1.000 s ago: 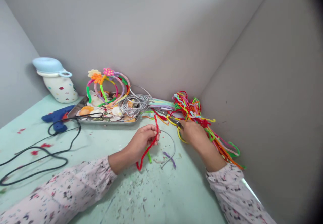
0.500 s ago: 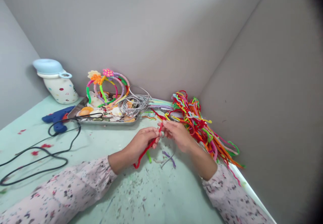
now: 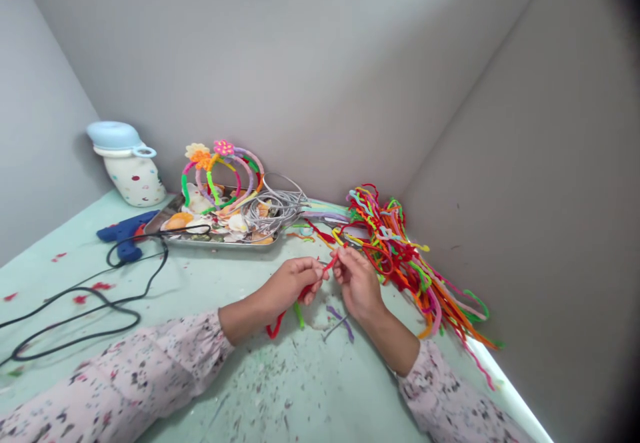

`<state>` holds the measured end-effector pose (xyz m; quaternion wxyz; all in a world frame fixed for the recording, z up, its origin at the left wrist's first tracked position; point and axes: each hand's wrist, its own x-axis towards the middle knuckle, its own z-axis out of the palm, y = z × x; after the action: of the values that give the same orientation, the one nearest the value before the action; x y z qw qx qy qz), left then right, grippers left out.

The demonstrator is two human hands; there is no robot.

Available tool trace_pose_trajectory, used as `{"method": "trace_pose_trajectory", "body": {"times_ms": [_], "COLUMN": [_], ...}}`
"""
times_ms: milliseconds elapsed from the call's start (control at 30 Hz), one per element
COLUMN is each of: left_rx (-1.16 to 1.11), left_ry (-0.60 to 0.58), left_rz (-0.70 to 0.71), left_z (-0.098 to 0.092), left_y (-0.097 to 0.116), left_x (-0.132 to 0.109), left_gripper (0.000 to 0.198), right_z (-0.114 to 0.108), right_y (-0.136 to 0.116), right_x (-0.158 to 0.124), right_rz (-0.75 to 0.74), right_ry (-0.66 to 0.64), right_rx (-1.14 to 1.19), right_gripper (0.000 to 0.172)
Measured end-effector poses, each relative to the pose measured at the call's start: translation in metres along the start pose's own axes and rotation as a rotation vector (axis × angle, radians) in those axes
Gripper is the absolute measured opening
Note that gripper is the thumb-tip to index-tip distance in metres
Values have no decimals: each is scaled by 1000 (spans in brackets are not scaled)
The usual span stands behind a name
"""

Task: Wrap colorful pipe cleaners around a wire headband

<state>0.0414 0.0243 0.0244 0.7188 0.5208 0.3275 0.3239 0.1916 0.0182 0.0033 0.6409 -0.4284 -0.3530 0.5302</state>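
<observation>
Fingers of my left hand (image 3: 295, 283) pinch a red fuzzy stem (image 3: 276, 328), whose bent end hangs below the palm toward the table. A short red stretch spans the small gap to my right hand (image 3: 356, 282), which pinches it between thumb and fingers. Both hands are above the middle of the table. Beneath them lie a green piece (image 3: 299, 315), a purple piece (image 3: 341, 323) and a thin grey wire. Part of the red stem is hidden by my left fingers.
A metal tray (image 3: 235, 246) holds shells, colourful hoops (image 3: 210, 183) and coiled grey wire (image 3: 280, 206). Left are a blue glue gun (image 3: 125, 231), its black cable and a spotted container (image 3: 134, 178). Tangled coloured stems (image 3: 400, 250) lie right, by the wall.
My hands have moved slightly apart, and the red stretch between them now slants lower. My right hand has turned more upright. The whole view has shifted a little.
</observation>
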Motion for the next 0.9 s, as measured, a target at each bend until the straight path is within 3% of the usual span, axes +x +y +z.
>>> {"method": "trace_pose_trajectory", "body": {"times_ms": [400,900], "left_rx": [-53,-68], "left_ry": [18,-99], "left_rz": [-81,-143], "left_z": [-2,-12], "left_y": [-5,5], "left_x": [-1,4], "left_gripper": [20,27], "right_z": [-14,-30], "right_y": [2,-12], "right_x": [14,31], "right_rz": [-104,-168], "right_ry": [84,254], "right_rx": [41,33], "right_gripper": [19,22]}}
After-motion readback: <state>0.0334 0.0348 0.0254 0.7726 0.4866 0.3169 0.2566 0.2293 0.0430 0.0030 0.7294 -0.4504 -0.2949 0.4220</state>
